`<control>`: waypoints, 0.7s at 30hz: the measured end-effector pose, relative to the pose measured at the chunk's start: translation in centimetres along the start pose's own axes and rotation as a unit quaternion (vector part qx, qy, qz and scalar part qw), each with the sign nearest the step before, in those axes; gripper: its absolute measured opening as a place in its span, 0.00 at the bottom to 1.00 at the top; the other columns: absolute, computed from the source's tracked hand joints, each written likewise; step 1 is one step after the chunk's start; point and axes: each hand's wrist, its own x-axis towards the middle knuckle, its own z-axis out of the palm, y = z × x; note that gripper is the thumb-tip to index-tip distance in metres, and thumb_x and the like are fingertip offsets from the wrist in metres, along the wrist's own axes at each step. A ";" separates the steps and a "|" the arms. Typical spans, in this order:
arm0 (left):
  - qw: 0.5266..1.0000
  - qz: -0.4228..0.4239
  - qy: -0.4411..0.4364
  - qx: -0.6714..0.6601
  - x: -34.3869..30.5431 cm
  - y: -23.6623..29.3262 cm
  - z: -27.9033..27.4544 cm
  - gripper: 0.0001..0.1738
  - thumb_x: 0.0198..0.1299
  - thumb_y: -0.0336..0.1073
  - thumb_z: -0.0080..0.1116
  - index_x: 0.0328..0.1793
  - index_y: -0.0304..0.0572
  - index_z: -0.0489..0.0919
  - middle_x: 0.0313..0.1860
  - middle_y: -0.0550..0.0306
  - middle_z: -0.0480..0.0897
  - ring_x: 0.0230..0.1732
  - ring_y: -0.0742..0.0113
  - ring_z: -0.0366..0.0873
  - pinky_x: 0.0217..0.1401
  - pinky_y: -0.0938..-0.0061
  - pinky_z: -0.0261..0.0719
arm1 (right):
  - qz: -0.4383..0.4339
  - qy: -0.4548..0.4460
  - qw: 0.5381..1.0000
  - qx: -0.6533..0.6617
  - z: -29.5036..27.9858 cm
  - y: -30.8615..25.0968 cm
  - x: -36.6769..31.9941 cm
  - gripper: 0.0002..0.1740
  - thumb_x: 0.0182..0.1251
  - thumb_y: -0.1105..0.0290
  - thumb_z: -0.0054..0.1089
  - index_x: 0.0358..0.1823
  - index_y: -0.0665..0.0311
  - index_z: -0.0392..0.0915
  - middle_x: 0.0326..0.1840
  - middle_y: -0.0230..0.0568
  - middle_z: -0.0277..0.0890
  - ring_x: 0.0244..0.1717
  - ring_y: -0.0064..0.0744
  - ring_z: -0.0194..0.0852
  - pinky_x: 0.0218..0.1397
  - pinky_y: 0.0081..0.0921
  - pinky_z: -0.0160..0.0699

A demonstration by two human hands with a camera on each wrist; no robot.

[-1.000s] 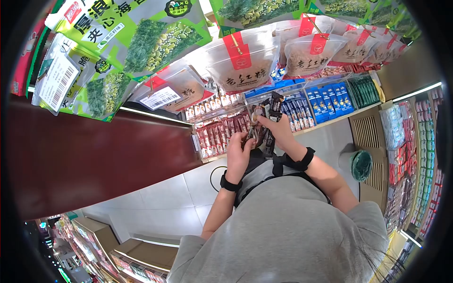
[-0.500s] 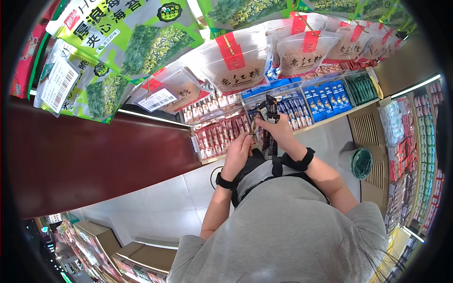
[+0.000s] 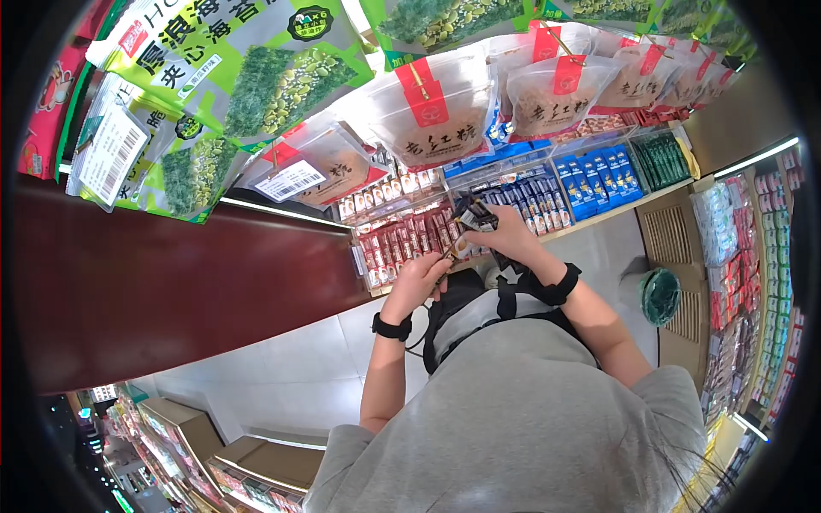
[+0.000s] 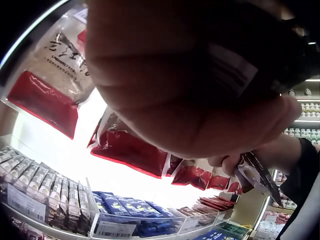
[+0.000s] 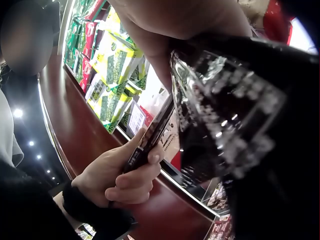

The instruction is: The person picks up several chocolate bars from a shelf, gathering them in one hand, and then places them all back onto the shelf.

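Observation:
Several dark shiny packets (image 3: 477, 217) are bunched in the right hand (image 3: 510, 237), whose fingers curl round them; in the right wrist view a dark packet (image 5: 225, 110) fills much of the right side. The left hand (image 3: 415, 283) is just to the left and lower, pinching one slim dark packet (image 5: 145, 145) between thumb and fingers, seen in the right wrist view with the left hand (image 5: 120, 175). In the left wrist view the left palm (image 4: 165, 100) covers the top, with a dark item carrying a pale label under the fingers.
Beyond the hands stand clear bins of red sticks (image 3: 393, 255), blue-white sticks (image 3: 532, 203) and blue packets (image 3: 597, 184). Brown sugar bags (image 3: 436, 115) and green snack bags (image 3: 248, 77) hang above. A dark red surface (image 3: 197, 282) lies left; a green-lined bin (image 3: 660, 297) stands right.
The left hand has moved left and down, away from the right hand, with a slim packet in its fingers. The packets in the right hand have tilted leftward.

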 end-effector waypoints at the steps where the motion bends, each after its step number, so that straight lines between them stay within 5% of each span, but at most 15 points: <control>1: 1.000 -0.001 -0.001 0.002 -0.1 -0.1 -0.5 0.12 0.58 0.36 0.45 0.29 0.34 0.73 0.16 0.57 0.74 0.13 0.74 0.70 0.16 0.82 0.67 | -0.017 -0.044 0.998 -0.033 -0.1 -0.1 0.0 0.15 0.44 0.66 0.63 0.33 0.65 0.76 0.24 0.38 0.76 0.23 0.27 0.70 0.33 0.23 0.69; 4: 0.990 -0.010 -0.056 -0.128 -0.4 -1.1 -2.3 0.09 0.54 0.29 0.50 0.39 0.30 0.75 0.26 0.57 0.78 0.25 0.77 0.73 0.24 0.83 0.72 | -0.009 -0.051 0.998 -0.022 -0.1 -0.3 -0.2 0.13 0.44 0.67 0.62 0.33 0.64 0.77 0.23 0.36 0.75 0.23 0.22 0.69 0.32 0.21 0.68; 7: 0.977 0.044 0.022 -0.210 -0.4 -5.1 -4.6 0.10 0.53 0.27 0.51 0.41 0.32 0.75 0.34 0.58 0.78 0.30 0.78 0.73 0.28 0.84 0.73 | 0.019 -0.023 0.999 0.021 -0.1 -0.1 -0.2 0.13 0.44 0.69 0.62 0.32 0.67 0.76 0.23 0.34 0.75 0.24 0.18 0.69 0.31 0.20 0.68; 9: 0.965 -0.004 0.042 -0.260 -0.3 -6.9 -5.1 0.11 0.56 0.30 0.50 0.44 0.34 0.74 0.37 0.59 0.78 0.33 0.76 0.75 0.33 0.83 0.75 | 0.070 0.021 0.991 0.114 -0.1 -0.1 0.0 0.12 0.44 0.70 0.62 0.31 0.68 0.76 0.23 0.34 0.75 0.24 0.18 0.69 0.31 0.19 0.69; 11: 0.824 0.040 0.104 -0.556 0.6 -8.5 -4.2 0.13 0.59 0.34 0.48 0.48 0.36 0.71 0.40 0.57 0.77 0.37 0.72 0.76 0.38 0.81 0.77 | 0.068 0.041 0.989 0.127 0.5 0.8 0.2 0.12 0.44 0.70 0.62 0.30 0.68 0.76 0.23 0.35 0.75 0.25 0.17 0.70 0.31 0.18 0.69; 13: 0.838 -0.078 0.106 -0.530 1.3 -8.7 -3.4 0.18 0.61 0.41 0.44 0.51 0.34 0.67 0.42 0.48 0.76 0.44 0.62 0.76 0.43 0.77 0.77 | 0.018 0.080 0.991 0.109 1.4 1.8 0.5 0.13 0.44 0.69 0.62 0.31 0.68 0.76 0.23 0.35 0.75 0.24 0.19 0.70 0.31 0.19 0.69; 15: 0.847 -0.087 0.049 -0.522 1.8 -7.7 -2.6 0.19 0.61 0.42 0.43 0.49 0.33 0.67 0.46 0.45 0.74 0.52 0.60 0.71 0.51 0.72 0.73 | 0.051 0.087 0.991 0.084 2.0 1.8 0.4 0.15 0.44 0.68 0.62 0.32 0.69 0.75 0.23 0.38 0.75 0.24 0.21 0.70 0.31 0.21 0.69; 17: 0.844 -0.082 0.046 -0.528 2.0 -5.9 -1.7 0.18 0.61 0.43 0.44 0.46 0.34 0.67 0.45 0.47 0.74 0.51 0.61 0.71 0.52 0.71 0.72 | -0.014 0.083 0.996 0.016 2.5 1.2 0.4 0.17 0.44 0.66 0.63 0.34 0.69 0.74 0.23 0.40 0.75 0.23 0.26 0.70 0.31 0.23 0.68; 18: 0.839 -0.076 0.046 -0.536 2.2 -5.5 -1.2 0.17 0.60 0.43 0.45 0.44 0.34 0.67 0.44 0.49 0.75 0.50 0.62 0.72 0.53 0.71 0.71 | -0.024 0.077 0.996 -0.043 2.7 0.6 0.2 0.18 0.44 0.63 0.62 0.35 0.68 0.74 0.24 0.45 0.74 0.25 0.36 0.72 0.32 0.27 0.69; 21: 0.829 -0.069 0.040 -0.554 3.3 -5.9 -0.3 0.14 0.60 0.40 0.47 0.48 0.41 0.69 0.44 0.55 0.74 0.45 0.67 0.72 0.49 0.74 0.70 | -0.049 0.022 0.994 -0.090 3.7 1.4 0.4 0.19 0.44 0.61 0.62 0.36 0.66 0.74 0.26 0.49 0.73 0.29 0.45 0.72 0.34 0.32 0.69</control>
